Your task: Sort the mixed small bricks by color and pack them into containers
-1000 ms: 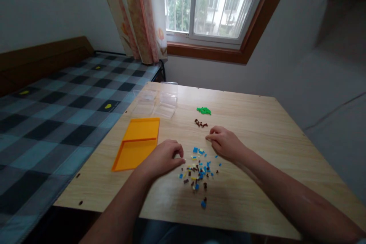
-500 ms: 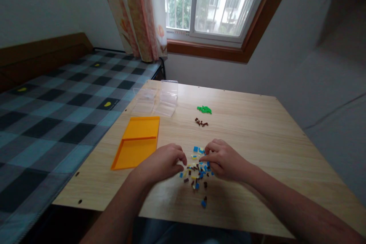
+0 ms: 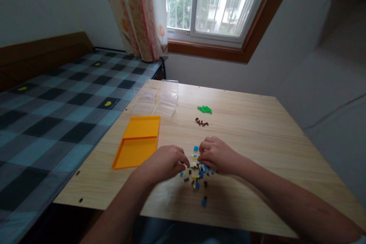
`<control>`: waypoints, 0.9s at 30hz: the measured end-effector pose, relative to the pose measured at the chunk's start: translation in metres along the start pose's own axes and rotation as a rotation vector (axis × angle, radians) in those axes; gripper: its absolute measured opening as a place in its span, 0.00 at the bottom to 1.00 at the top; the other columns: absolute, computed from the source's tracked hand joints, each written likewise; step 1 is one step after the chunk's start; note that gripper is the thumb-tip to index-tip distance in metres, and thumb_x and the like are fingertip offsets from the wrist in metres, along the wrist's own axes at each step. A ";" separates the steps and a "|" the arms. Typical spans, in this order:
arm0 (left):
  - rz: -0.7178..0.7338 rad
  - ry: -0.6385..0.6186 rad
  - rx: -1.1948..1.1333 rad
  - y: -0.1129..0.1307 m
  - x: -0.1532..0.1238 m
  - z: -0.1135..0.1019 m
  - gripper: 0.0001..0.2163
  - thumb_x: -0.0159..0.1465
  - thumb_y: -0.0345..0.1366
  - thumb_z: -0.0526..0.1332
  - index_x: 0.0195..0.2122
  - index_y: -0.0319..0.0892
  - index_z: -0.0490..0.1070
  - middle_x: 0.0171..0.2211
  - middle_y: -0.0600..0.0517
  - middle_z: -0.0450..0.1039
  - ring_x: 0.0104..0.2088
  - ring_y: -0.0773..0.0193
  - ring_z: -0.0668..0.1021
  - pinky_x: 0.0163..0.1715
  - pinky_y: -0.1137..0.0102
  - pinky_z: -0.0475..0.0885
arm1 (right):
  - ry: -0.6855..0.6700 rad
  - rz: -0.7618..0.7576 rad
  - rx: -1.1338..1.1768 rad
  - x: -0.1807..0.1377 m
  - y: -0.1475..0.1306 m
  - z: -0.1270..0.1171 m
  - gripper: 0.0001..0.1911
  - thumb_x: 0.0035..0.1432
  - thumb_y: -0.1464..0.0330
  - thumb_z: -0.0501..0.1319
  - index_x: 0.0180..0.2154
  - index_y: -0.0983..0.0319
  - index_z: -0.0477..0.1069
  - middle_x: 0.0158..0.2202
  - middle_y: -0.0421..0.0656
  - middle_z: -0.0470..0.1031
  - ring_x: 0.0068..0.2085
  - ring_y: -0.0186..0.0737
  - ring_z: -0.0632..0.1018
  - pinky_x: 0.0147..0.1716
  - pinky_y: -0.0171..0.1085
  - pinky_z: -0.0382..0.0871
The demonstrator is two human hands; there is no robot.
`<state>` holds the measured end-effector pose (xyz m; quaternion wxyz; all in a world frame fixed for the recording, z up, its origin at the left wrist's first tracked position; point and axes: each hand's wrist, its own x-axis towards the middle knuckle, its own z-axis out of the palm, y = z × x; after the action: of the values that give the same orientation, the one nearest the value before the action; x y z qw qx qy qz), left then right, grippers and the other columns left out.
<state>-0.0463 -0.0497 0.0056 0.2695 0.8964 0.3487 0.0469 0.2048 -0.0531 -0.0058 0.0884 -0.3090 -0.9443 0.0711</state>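
A scatter of tiny blue, brown, yellow and white bricks [image 3: 197,173] lies on the wooden table [image 3: 257,141] in front of me. My left hand [image 3: 166,162] rests curled at the scatter's left edge, fingertips pinched together near the pieces. My right hand [image 3: 215,154] is curled over the scatter's top right, fingers pressed down among the bricks. What either pinch holds is too small to see. Farther back lie a small group of brown bricks [image 3: 201,123] and a pile of green bricks [image 3: 204,109].
An orange two-compartment tray [image 3: 137,142] lies to the left of my hands. Clear plastic boxes [image 3: 160,101] stand behind it near the table's far left corner. A bed with a checked cover [image 3: 57,110] adjoins the table's left edge. A window is behind.
My right hand has come back from near the brown group to the mixed scatter. My left hand has shifted slightly right, toward the scatter.
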 end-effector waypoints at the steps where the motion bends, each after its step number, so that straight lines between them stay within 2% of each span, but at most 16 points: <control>1: 0.001 -0.005 0.001 0.001 0.000 0.000 0.12 0.60 0.29 0.61 0.40 0.50 0.81 0.38 0.53 0.80 0.38 0.63 0.78 0.38 0.72 0.68 | 0.005 -0.005 -0.006 0.000 0.000 0.000 0.07 0.63 0.66 0.62 0.34 0.56 0.78 0.36 0.41 0.74 0.39 0.38 0.69 0.41 0.38 0.56; 5: 0.008 -0.025 0.026 0.005 0.002 -0.002 0.12 0.59 0.30 0.61 0.39 0.50 0.81 0.37 0.53 0.80 0.37 0.64 0.78 0.35 0.72 0.66 | 0.076 0.002 -0.015 -0.003 0.007 -0.006 0.08 0.64 0.67 0.61 0.34 0.58 0.79 0.35 0.42 0.74 0.37 0.37 0.69 0.40 0.37 0.57; 10: 0.027 -0.033 0.061 0.007 0.006 0.000 0.10 0.60 0.28 0.59 0.33 0.47 0.80 0.33 0.54 0.79 0.35 0.65 0.78 0.32 0.73 0.64 | 0.209 0.175 -0.088 -0.018 0.043 -0.020 0.09 0.66 0.67 0.61 0.35 0.59 0.79 0.35 0.44 0.75 0.38 0.37 0.69 0.40 0.36 0.59; 15: 0.016 -0.022 0.034 0.003 0.005 0.002 0.09 0.60 0.28 0.59 0.32 0.45 0.79 0.33 0.54 0.79 0.35 0.66 0.78 0.33 0.74 0.65 | 0.173 0.306 -0.137 -0.028 0.080 -0.011 0.09 0.65 0.68 0.60 0.36 0.58 0.81 0.35 0.44 0.76 0.38 0.38 0.71 0.39 0.36 0.60; 20: -0.003 -0.031 0.029 0.001 0.003 0.002 0.10 0.61 0.28 0.58 0.32 0.45 0.80 0.32 0.53 0.79 0.34 0.66 0.78 0.34 0.74 0.66 | 0.175 0.417 -0.013 -0.017 0.097 0.006 0.09 0.63 0.68 0.61 0.35 0.58 0.81 0.36 0.44 0.77 0.40 0.38 0.73 0.39 0.35 0.62; 24: -0.026 -0.041 0.032 0.003 0.001 0.000 0.10 0.60 0.29 0.58 0.33 0.45 0.80 0.33 0.52 0.79 0.35 0.65 0.78 0.35 0.73 0.67 | 0.194 0.482 0.027 0.003 0.100 0.006 0.09 0.62 0.67 0.62 0.36 0.56 0.82 0.37 0.43 0.78 0.41 0.38 0.74 0.39 0.34 0.63; 27: -0.041 -0.057 0.036 0.005 0.000 -0.002 0.11 0.60 0.29 0.58 0.34 0.45 0.81 0.34 0.51 0.80 0.36 0.64 0.78 0.37 0.73 0.68 | 0.266 0.539 0.026 0.008 0.100 0.004 0.09 0.63 0.67 0.61 0.40 0.56 0.81 0.38 0.43 0.78 0.40 0.38 0.75 0.39 0.34 0.64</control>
<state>-0.0440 -0.0518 0.0100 0.2640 0.8947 0.3602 0.0096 0.2543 0.0312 -0.0274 0.1933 -0.5540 -0.8073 0.0632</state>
